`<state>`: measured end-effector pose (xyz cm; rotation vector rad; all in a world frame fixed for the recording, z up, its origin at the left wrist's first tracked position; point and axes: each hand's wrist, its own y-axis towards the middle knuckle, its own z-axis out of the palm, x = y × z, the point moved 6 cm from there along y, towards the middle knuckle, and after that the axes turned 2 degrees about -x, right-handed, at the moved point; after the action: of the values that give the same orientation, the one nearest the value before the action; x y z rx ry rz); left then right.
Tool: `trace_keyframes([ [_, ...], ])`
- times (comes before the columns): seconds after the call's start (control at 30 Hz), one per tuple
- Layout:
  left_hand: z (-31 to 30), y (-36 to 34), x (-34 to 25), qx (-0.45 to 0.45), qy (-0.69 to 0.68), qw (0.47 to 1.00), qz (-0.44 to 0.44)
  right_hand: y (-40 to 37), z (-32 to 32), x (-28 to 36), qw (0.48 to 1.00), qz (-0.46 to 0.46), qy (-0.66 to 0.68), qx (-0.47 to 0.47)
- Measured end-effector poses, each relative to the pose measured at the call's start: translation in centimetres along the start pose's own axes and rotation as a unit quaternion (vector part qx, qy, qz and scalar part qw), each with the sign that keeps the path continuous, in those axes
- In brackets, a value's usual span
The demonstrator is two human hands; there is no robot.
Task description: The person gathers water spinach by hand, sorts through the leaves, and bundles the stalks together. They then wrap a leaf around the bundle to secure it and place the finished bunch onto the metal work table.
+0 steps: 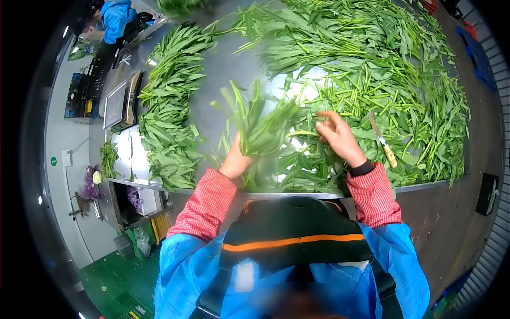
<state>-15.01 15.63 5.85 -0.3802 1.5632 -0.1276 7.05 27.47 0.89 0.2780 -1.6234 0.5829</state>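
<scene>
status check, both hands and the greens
Left hand grips greens bunch. Right hand near a stem, contact unclear. Knife on the pile, beside right hand.

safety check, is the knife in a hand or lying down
Lying down: the knife rests on the leafy greens, apart from the right hand.

A scale stands at the left side of the desk. Beyond it, a person in blue shows at upper left. A round green sign marks the wall, above green flooring; a blue pallet-like object sits far right.
</scene>
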Motion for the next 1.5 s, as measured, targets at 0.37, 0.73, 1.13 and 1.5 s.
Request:
trace_keyframes([
  [0.37, -5.1, -3.1, 6.8, 0.002, -0.146, 0.985, -0.086, 2.9, -0.5, 4.5, 0.987, -0.021, 0.14, -0.078],
  [0.73, -5.6, -3.8, 4.9, 0.033, 0.033, 0.998, -0.032, 3.2, 0.0, 8.1, 0.978, -0.087, 0.191, -0.008],
  [1.13, -2.6, -3.1, 2.6, 0.088, 0.02, 0.993, -0.077, 5.6, -1.7, 7.9, 0.988, 0.004, 0.13, -0.087],
  [1.5, -3.6, -2.3, 2.9, -0.008, 0.158, 0.987, 0.012, 4.6, 2.0, 8.8, 0.984, -0.172, -0.041, 0.0],
])
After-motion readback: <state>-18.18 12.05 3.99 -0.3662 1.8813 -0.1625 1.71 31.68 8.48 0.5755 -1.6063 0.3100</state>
